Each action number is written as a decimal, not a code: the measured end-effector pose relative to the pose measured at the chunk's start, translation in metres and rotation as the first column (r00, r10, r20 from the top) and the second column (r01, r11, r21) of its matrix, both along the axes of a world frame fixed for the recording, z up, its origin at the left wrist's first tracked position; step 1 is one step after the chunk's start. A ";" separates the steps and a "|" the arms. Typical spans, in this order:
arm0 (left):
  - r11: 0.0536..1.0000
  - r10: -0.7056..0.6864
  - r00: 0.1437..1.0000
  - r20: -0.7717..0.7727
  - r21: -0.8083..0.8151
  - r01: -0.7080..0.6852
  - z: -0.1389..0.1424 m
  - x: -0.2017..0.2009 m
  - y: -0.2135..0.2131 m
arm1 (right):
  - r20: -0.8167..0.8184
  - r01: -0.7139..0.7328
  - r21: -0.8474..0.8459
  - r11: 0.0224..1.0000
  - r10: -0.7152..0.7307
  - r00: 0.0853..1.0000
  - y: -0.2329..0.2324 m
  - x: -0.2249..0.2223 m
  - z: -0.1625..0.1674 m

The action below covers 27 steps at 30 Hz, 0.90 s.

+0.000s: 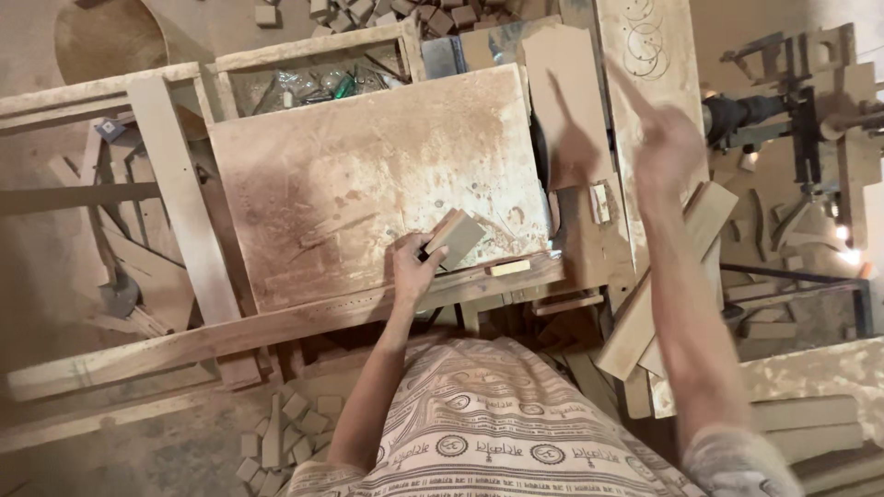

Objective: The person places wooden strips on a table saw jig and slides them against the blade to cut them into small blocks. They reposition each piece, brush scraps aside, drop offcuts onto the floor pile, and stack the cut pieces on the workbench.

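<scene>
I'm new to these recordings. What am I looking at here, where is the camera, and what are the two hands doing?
The camera sits on a person's head and looks down at their own arms in a woodworking shop. The left hand grips a small wooden block on a dusty bench top. The right hand is raised and blurred, with nothing visibly in it. A smaller wood piece lies on the bench's front rail. Offcuts litter the floor, and a dark machine stands at right.

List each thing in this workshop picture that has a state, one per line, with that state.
left hand: closed on the wooden block
wooden block: held tilted above the dusty table
right hand: raised, blurred, holding nothing visible
table top: coated in sawdust
small wood strip: lying flat at the table edge
</scene>
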<state>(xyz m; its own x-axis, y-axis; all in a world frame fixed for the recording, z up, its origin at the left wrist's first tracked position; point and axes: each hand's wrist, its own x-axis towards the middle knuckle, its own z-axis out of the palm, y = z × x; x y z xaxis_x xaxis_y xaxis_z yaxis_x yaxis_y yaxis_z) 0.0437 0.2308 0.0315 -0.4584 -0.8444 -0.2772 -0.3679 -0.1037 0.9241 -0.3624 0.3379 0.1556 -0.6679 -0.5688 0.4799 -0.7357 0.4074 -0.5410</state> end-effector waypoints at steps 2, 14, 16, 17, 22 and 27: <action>1.000 0.009 1.000 -0.014 -0.025 -0.009 -0.008 0.001 -0.001 | 0.320 0.210 -0.082 0.974 -0.174 0.931 0.064 0.027 0.003; 0.938 -0.061 0.983 -0.174 0.326 0.116 0.039 -0.032 0.036 | 0.378 0.931 -0.096 0.353 -0.852 0.362 0.422 0.174 -0.111; 0.895 -0.213 0.967 -0.138 0.370 0.250 0.059 -0.038 0.046 | 0.237 0.926 0.076 0.371 -0.908 0.344 0.421 0.183 -0.118; 0.864 -0.259 0.951 -0.169 0.400 0.306 0.068 -0.040 0.051 | 0.181 0.910 0.077 0.407 -0.903 0.389 0.409 0.184 -0.113; 0.649 -0.159 0.949 -0.272 0.696 0.308 0.074 -0.071 0.108 | 0.723 0.568 -0.005 0.823 -0.389 0.571 0.305 0.205 -0.064; 0.563 0.123 0.899 -0.420 0.776 0.285 0.059 -0.102 0.172 | 0.952 0.398 -0.256 0.881 0.158 0.262 0.197 0.252 -0.040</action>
<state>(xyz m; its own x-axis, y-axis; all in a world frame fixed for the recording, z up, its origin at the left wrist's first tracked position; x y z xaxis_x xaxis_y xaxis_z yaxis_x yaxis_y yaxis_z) -0.0584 0.4030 0.0904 -0.7449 -0.3051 -0.5934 -0.0536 -0.8591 0.5090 -0.1103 0.5344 0.1158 -0.8236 -0.3926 -0.4094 0.4447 0.0012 -0.8957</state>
